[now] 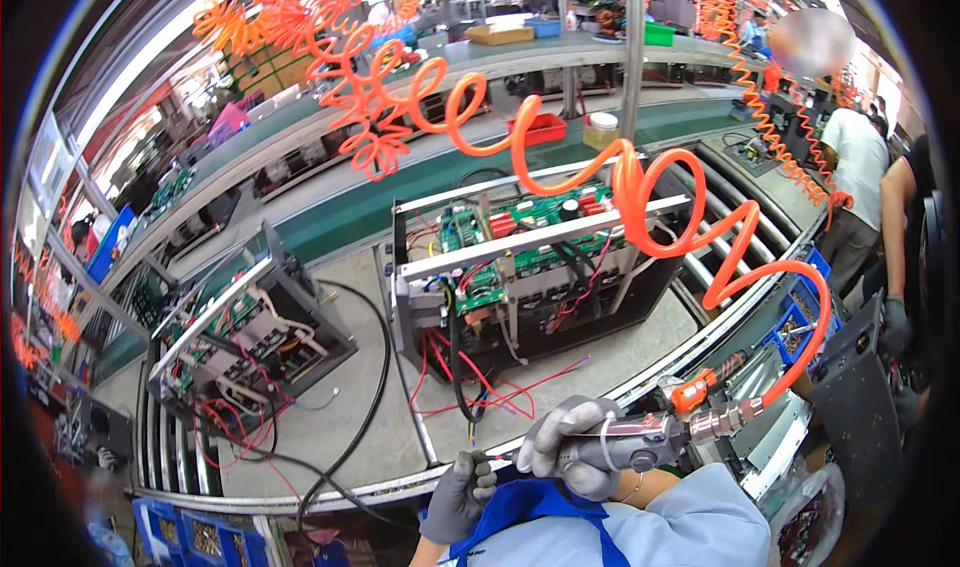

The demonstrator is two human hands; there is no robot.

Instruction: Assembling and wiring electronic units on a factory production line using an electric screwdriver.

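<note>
My right hand, in a grey glove, is wrapped round a grey air screwdriver held level in front of my body. An orange coiled air hose runs from the tool's metal coupling up over the bench. My left hand, also gloved, is closed at the tip of the tool, fingers pinched together; whatever they hold is too small to make out. Beyond my hands stands an open black metal chassis with green circuit boards. Loose red wires and a black cable hang from its front.
A second open chassis stands left, near a thick black cable. An orange and black power tool lies at right. Blue bins of small parts sit lower left. Co-workers stand at right, one gloved hand on a black panel.
</note>
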